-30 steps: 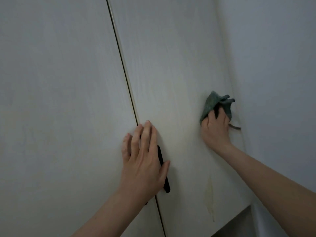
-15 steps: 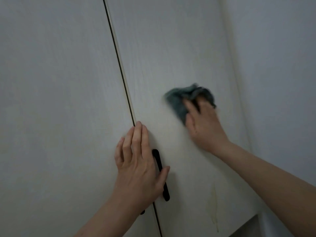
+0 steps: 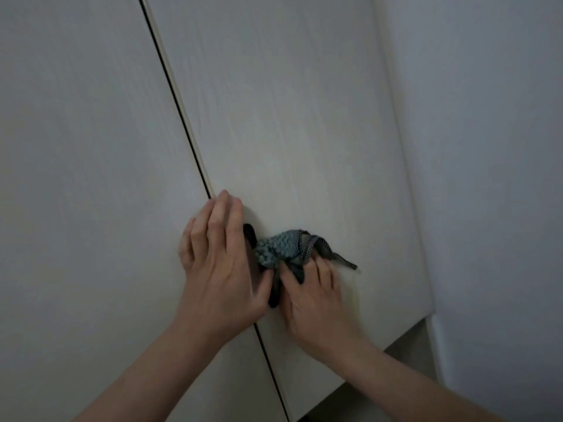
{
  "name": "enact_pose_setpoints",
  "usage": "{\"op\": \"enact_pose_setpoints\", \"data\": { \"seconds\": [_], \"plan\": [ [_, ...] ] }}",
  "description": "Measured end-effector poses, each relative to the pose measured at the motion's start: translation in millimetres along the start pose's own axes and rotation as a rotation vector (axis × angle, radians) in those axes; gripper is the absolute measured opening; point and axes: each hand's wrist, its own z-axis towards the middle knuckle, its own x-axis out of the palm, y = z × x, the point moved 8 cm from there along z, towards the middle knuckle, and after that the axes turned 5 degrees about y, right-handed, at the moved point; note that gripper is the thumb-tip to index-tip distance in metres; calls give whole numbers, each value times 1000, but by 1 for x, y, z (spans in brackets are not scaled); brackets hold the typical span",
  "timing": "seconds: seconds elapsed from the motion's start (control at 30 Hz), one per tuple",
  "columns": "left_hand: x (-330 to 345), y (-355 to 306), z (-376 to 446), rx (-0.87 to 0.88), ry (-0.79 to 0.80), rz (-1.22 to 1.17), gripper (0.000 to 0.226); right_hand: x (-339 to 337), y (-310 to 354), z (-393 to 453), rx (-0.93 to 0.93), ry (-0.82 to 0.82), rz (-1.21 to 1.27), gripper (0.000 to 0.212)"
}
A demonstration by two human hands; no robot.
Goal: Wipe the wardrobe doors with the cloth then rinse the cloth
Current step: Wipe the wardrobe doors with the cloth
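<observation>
Head view: two doors (image 3: 289,141); left hand (image 3: 219,269) lies flat on them beside one handle (image 3: 250,236), right hand (image 3: 313,296) grasps one cloth (image 3: 280,246).

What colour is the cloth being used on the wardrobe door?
Blue-grey with a knobbly weave, cloth, seen in the head view.

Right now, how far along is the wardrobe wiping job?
Mid-wipe. The right hand presses the cloth on the right door beside its black handle, while the left hand braces flat across the seam. Nothing shows which areas are finished. A yellowish stain remains, and rinsing is still ahead.
</observation>
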Motion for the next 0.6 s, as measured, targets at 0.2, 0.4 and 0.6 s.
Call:
{"op": "enact_pose_setpoints", "data": {
  "seconds": [0.2,0.4,0.6],
  "plan": [
    [9,-1,-16,12,45,3,95,-7,-111,45,215,75,-44,52],
    [15,-2,-20,-17,52,13,102,1,-181,20,734,73,107,56],
    [17,-6,-21,-52,46,55,102,29,-32,-65,322,154,50,45]
  ]
}}
